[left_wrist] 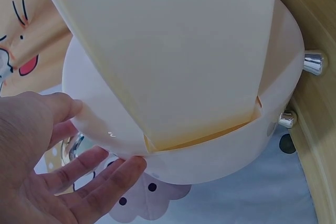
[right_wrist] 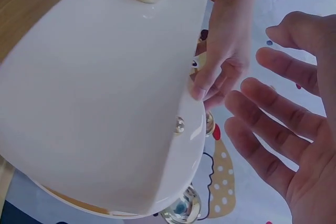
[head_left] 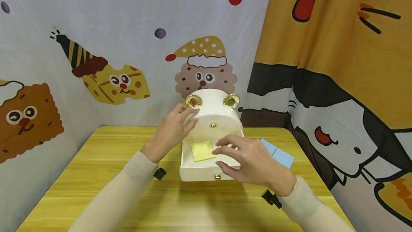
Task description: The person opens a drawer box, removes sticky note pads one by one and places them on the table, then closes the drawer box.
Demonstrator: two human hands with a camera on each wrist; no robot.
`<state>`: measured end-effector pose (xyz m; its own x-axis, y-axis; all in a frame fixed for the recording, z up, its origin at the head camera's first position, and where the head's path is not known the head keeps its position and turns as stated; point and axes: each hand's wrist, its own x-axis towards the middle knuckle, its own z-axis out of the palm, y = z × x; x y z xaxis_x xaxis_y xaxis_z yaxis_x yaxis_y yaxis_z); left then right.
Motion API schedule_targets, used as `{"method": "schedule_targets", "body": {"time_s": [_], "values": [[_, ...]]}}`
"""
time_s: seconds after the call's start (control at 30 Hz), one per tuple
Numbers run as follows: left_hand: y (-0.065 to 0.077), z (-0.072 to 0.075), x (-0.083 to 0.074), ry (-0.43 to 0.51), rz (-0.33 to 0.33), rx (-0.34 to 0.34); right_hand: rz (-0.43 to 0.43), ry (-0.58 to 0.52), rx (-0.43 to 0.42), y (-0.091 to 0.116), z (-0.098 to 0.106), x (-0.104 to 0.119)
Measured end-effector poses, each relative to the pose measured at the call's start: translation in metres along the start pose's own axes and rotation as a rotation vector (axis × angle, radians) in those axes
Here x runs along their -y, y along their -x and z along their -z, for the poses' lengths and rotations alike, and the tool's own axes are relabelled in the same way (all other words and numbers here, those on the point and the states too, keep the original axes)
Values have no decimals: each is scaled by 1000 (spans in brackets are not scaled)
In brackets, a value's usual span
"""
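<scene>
Between loosely spread hands (head_left: 170, 130) (head_left: 252, 158), left touching its edge, right empty: white drawer box (head_left: 210, 114)

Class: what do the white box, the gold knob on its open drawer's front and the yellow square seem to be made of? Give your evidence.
White box: probably glossy plastic; its smooth, rounded surface catches highlights.
Gold knob: polished metal or metallic-coated plastic; it reflects like a mirror.
Yellow square: likely matte paper; flat, crisp-edged, without shine.

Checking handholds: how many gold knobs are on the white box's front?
2: the lower knob is on the open drawer, the upper knob on the white box above it. No others show; the right hand may hide some.
</scene>
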<state>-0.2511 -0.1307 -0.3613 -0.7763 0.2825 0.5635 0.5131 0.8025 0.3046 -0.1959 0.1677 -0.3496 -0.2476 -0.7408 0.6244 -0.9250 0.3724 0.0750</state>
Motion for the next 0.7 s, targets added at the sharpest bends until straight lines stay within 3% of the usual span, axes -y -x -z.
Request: {"method": "schedule_targets", "body": {"time_s": [0.7], "values": [[0, 0, 1, -18, -4, 3, 0, 5, 116, -28, 10, -19]]}}
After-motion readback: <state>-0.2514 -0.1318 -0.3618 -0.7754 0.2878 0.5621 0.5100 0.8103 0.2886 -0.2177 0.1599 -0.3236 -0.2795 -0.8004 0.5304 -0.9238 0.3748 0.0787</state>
